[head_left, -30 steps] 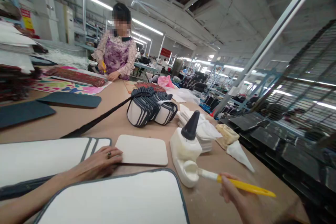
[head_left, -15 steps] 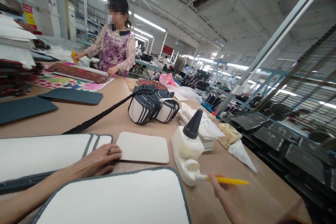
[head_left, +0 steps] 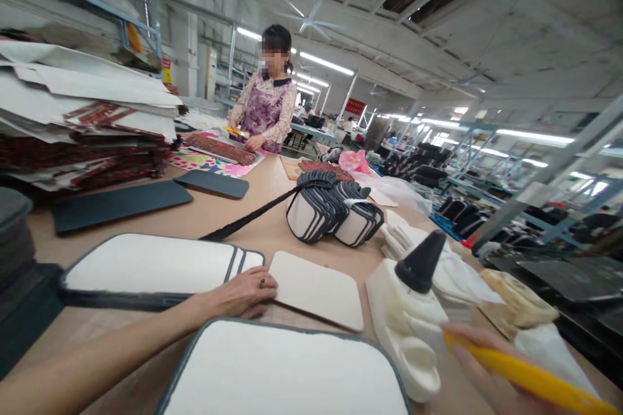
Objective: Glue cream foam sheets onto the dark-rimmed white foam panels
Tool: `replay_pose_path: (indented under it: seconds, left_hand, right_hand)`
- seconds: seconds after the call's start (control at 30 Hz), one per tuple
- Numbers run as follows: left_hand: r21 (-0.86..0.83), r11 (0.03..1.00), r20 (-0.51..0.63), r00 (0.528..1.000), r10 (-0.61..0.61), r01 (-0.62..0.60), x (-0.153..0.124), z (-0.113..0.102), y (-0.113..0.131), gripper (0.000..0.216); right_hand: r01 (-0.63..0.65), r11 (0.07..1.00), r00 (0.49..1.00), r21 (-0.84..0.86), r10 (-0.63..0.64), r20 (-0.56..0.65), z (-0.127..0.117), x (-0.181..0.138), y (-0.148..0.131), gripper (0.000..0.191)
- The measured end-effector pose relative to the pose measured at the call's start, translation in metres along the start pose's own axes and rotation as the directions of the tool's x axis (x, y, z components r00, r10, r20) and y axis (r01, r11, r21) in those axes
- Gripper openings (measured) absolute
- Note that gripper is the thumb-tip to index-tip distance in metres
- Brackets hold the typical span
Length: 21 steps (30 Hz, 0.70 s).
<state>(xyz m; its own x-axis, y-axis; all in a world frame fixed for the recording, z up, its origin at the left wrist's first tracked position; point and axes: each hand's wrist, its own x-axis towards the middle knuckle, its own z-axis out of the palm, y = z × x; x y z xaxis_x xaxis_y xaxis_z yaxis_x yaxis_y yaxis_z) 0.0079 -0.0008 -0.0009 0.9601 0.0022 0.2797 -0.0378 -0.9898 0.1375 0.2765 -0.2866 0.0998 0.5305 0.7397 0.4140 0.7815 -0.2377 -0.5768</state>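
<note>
Head: left hand [head_left: 243,295] spread touching panel [head_left: 316,288], right hand [head_left: 479,366] pinches brush [head_left: 525,378]; red sign [head_left: 357,106] illegible.

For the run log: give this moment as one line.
left hand: touching small white panel | right hand: gripping yellow brush | white bottle: beside brush

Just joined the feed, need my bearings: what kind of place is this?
Probably a factory workshop for stitched goods: a long worktable, bundled edged panels, a glue bottle beside the right hand gripping a yellow-handled tool, and a co-worker further along.
</note>
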Motion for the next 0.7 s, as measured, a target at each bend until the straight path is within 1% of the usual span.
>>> replay_pose_path:
  seconds: [0.03,0.07,0.1,0.13,0.2,0.27,0.33,0.37,0.4,0.47,0.53,0.6,0.67,0.7]
  left_hand:
    - [-0.003,1.000,0.006,1.000,-0.013,0.013,0.000,-0.001,0.001,0.017]
    - [-0.005,0.999,0.001,0.999,-0.034,0.034,-0.001,-0.001,0.002,0.016]
    - [-0.007,0.999,-0.005,0.999,-0.053,0.053,-0.001,-0.002,0.003,0.015]
    - [-0.009,0.998,-0.006,0.998,-0.068,0.068,-0.001,-0.002,0.004,0.014]
    - [-0.009,0.997,0.006,0.997,-0.080,0.080,-0.002,-0.003,0.005,0.013]
    - [-0.011,0.996,0.028,0.996,-0.083,0.084,-0.002,-0.004,0.005,0.013]
    - [-0.020,0.995,0.045,0.994,-0.095,0.096,-0.001,-0.005,0.005,0.012]
    - [-0.026,0.994,0.054,0.993,-0.100,0.102,0.000,-0.006,0.005,0.011]
    - [-0.034,0.993,0.063,0.992,-0.107,0.110,0.000,-0.007,0.005,0.011]
    - [-0.053,0.991,0.070,0.990,-0.122,0.126,0.001,-0.008,0.005,0.011]
    - [-0.082,0.988,0.064,0.990,-0.129,0.134,0.000,-0.009,0.005,0.013]
    - [-0.117,0.984,0.046,0.990,-0.132,0.137,-0.001,-0.008,0.004,0.015]
    - [-0.149,0.979,0.024,0.990,-0.136,0.138,-0.002,-0.008,0.004,0.013]
    - [-0.162,0.976,0.011,0.990,-0.143,0.142,-0.002,-0.008,0.005,0.011]
  right_hand:
    - [0.001,1.000,1.000,0.031,-0.002,0.007,0.016,0.018,-0.009,0.022]
    - [-0.030,0.992,0.999,0.120,0.028,0.019,0.036,0.037,-0.018,0.026]
    - [-0.083,0.970,0.986,0.227,0.047,0.161,0.058,0.055,-0.028,0.030]
    - [-0.125,0.940,0.953,0.318,0.025,0.301,0.083,0.071,-0.039,0.033]
    - [-0.133,0.931,0.916,0.340,-0.016,0.401,0.131,0.097,-0.057,0.029]
    - [-0.115,0.935,0.893,0.337,-0.051,0.447,0.171,0.112,-0.071,0.025]
    - [-0.096,0.940,0.869,0.329,-0.082,0.488,0.198,0.119,-0.079,0.021]
    - [-0.086,0.944,0.855,0.320,-0.095,0.510,0.205,0.120,-0.079,0.020]
    - [-0.074,0.949,0.842,0.306,-0.104,0.529,0.207,0.122,-0.076,0.018]
    - [-0.045,0.966,0.832,0.255,-0.105,0.544,0.197,0.125,-0.062,0.013]
    - [-0.019,0.985,0.853,0.171,-0.073,0.517,0.172,0.128,-0.041,0.010]
    - [-0.009,0.997,0.883,0.075,-0.027,0.468,0.145,0.129,-0.024,0.015]
    - [-0.003,1.000,0.898,0.016,-0.004,0.441,0.129,0.125,-0.022,0.018]
    - [0.006,1.000,0.894,0.015,-0.012,0.447,0.129,0.121,-0.028,0.016]
